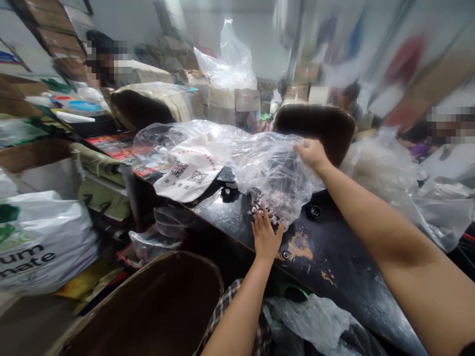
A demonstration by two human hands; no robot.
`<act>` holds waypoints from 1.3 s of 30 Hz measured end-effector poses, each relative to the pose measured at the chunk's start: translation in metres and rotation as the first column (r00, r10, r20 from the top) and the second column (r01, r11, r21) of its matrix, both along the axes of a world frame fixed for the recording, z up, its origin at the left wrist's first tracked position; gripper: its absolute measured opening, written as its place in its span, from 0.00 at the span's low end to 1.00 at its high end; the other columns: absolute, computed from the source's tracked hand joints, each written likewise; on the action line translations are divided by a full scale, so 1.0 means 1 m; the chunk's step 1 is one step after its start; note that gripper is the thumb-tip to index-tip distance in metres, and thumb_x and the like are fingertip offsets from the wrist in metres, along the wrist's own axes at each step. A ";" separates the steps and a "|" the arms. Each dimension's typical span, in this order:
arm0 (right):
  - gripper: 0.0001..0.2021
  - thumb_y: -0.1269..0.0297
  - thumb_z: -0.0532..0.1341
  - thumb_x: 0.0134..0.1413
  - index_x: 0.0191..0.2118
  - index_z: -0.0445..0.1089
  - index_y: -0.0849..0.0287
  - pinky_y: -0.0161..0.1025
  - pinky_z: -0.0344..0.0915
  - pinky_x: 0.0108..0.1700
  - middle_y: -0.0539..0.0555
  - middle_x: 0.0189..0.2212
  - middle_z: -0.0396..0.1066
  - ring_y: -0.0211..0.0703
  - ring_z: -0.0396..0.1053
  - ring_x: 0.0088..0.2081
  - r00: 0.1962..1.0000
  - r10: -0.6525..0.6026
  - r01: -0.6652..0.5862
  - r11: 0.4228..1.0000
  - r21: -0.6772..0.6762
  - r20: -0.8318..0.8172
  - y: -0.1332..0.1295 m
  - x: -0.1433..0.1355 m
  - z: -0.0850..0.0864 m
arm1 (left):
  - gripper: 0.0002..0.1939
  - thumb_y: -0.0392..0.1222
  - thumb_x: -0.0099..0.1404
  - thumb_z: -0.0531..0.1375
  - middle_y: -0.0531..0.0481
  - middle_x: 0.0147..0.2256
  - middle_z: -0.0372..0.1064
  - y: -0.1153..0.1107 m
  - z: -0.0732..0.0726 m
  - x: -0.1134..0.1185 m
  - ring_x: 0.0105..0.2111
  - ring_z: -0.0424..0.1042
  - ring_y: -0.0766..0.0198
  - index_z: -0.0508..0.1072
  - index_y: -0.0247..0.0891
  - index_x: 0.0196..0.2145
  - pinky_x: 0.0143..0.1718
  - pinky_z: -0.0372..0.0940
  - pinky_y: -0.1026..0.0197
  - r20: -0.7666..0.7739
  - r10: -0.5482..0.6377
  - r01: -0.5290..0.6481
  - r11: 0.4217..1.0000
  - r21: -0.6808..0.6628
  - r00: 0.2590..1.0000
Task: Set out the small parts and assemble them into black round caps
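A large clear plastic bag (274,158) lies across the dark worktable (230,217). My right hand (311,152) pinches its upper right edge, the arm stretched out. Small dark red and white pieces (260,205) are heaped at the bag's lower end. My left hand (265,232) rests on the near side of this heap with its fingers spread. A white cloth (193,170) printed with QR codes lies left of the bag. Beside the heap are a small black object (229,193) on the left and a round black piece (314,212) on the right.
An open brown container (163,306) stands at the near left, by a white printed sack (48,242). Plastic bags (322,321) hang below the table's near edge. More bags (389,168) sit at the right. Cartons (222,106) and other people are farther back.
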State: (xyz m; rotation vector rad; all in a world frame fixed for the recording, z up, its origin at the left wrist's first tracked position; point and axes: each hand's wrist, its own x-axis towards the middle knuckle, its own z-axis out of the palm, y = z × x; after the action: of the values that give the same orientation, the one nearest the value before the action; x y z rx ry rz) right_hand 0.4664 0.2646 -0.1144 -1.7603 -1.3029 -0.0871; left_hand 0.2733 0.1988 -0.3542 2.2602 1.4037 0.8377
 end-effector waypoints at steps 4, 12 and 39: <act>0.12 0.62 0.65 0.49 0.21 0.65 0.60 0.39 0.60 0.36 0.49 0.19 0.64 0.40 0.62 0.27 0.998 -0.062 0.063 0.997 0.044 -0.025 0.004 0.001 0.006 | 0.52 0.66 0.62 0.57 0.26 0.69 0.39 -0.009 -0.001 -0.006 0.69 0.43 0.41 0.43 0.28 0.69 0.65 0.47 0.40 -0.047 -0.042 0.042 0.999 0.004 0.998; 0.12 0.65 0.64 0.51 0.20 0.65 0.61 0.37 0.58 0.32 0.47 0.18 0.61 0.37 0.59 0.25 0.997 -0.074 0.070 0.990 0.124 0.033 0.000 -0.004 0.031 | 0.62 0.64 0.51 0.67 0.23 0.69 0.36 0.021 0.009 0.012 0.68 0.37 0.30 0.41 0.31 0.70 0.64 0.41 0.31 -0.127 0.124 -0.131 0.990 -0.050 0.984; 0.13 0.60 0.63 0.56 0.23 0.63 0.57 0.38 0.66 0.33 0.50 0.21 0.66 0.40 0.66 0.26 0.956 0.092 -0.159 0.961 0.227 0.277 -0.005 -0.048 0.061 | 0.60 0.71 0.55 0.60 0.28 0.69 0.38 0.030 0.003 0.007 0.68 0.41 0.36 0.40 0.32 0.70 0.65 0.45 0.35 -0.122 0.061 -0.052 0.996 0.074 0.991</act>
State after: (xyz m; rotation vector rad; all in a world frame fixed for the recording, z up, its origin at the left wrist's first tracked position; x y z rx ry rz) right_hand 0.4179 0.2591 -0.0532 -1.4838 -1.5218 -0.4080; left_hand 0.2803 0.2286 -0.3513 2.3721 1.5219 0.7878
